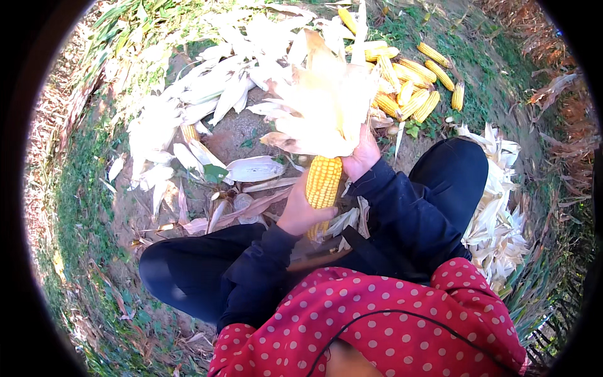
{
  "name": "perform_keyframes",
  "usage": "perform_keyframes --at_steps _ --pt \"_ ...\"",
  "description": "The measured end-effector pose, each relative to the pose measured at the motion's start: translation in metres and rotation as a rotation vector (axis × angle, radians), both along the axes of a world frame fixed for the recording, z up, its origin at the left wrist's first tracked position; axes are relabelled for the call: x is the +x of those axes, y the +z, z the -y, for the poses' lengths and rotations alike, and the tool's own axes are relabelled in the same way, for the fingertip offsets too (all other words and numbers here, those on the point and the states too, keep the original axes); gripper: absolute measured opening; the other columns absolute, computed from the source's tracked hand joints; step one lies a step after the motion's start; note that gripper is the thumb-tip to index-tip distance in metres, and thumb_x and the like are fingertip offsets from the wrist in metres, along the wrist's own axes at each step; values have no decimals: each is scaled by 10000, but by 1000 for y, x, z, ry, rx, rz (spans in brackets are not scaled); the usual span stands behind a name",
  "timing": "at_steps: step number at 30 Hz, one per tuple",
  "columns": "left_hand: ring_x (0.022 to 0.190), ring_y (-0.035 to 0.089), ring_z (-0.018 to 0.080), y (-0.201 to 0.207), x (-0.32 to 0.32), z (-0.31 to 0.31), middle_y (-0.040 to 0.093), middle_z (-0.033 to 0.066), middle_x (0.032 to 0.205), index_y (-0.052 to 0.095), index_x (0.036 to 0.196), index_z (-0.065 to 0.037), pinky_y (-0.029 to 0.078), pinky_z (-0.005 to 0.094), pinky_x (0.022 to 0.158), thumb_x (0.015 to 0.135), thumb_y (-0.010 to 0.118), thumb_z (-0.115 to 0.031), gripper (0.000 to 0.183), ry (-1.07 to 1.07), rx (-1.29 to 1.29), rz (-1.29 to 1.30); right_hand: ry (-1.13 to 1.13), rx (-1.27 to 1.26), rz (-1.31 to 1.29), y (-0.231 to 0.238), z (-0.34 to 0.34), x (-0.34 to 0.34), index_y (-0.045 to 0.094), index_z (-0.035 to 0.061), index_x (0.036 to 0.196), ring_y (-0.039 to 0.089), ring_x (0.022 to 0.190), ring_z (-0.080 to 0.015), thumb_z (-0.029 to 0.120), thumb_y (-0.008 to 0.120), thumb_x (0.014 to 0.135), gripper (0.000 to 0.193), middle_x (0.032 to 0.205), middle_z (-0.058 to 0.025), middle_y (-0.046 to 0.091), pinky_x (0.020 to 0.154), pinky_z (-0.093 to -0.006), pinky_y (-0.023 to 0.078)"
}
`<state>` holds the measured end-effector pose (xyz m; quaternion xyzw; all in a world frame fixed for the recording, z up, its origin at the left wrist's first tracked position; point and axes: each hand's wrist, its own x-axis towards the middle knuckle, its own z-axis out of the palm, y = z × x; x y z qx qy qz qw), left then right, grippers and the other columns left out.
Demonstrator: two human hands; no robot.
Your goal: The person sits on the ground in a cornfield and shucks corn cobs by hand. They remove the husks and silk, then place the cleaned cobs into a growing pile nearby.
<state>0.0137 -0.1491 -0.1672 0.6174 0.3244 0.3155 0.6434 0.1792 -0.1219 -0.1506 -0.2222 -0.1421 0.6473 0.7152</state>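
Note:
A yellow ear of corn (324, 182) is held between my hands above my lap, its kernels bare along most of its length. My left hand (299, 212) is closed round the lower part of the ear. At the far end, pale dry husk (326, 94) fans out away from me, brightly sunlit. My right hand (362, 154) is closed on the husk near where it meets the ear. The husk partly hides that hand's fingers.
Several bare corn ears (408, 81) lie in a pile at the far right. Loose pale husks (207, 100) are heaped at the far left, and more husks (499, 220) lie beside my right knee. Grass (88, 207) and dry leaves surround the bare soil.

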Motion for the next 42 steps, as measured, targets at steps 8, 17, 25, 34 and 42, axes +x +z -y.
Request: perform_keyframes --at_steps 8,17,25,34,42 --pt "774 575 208 -3 7 5 554 97 903 441 1138 -32 513 350 668 725 659 -83 470 85 -886 541 -104 128 -424 61 -6 39 504 58 873 392 544 -121 339 557 877 287 677 -4 427 484 -266 326" --pt "808 605 209 -1 5 -8 575 103 961 451 1130 -20 547 362 694 817 644 -130 384 136 -809 394 -1213 271 -339 119 62 240 260 -63 1319 451 1134 -351 327 686 773 794 1269 -234 416 967 -517 379" --pt "844 614 174 -4 17 -10 570 85 1048 423 1210 -35 543 318 689 803 669 -100 480 120 -737 285 -246 -155 549 93 29 133 422 12 1266 544 1015 -200 239 572 892 462 1071 -92 591 822 -384 464" --pt "1203 433 170 4 31 -17 374 113 1357 59 1453 3 402 303 966 732 672 37 947 3 -435 205 452 -373 361 -13 28 6 496 -23 1139 598 848 -154 172 613 848 369 963 -83 588 690 -284 497" --pt "1101 503 160 6 -2 -57 520 125 1233 461 1278 22 454 292 891 802 663 -49 522 199 -92 18 -82 -304 125 -3 -21 61 560 46 1058 593 740 -156 158 606 860 232 867 -61 606 560 -277 488"
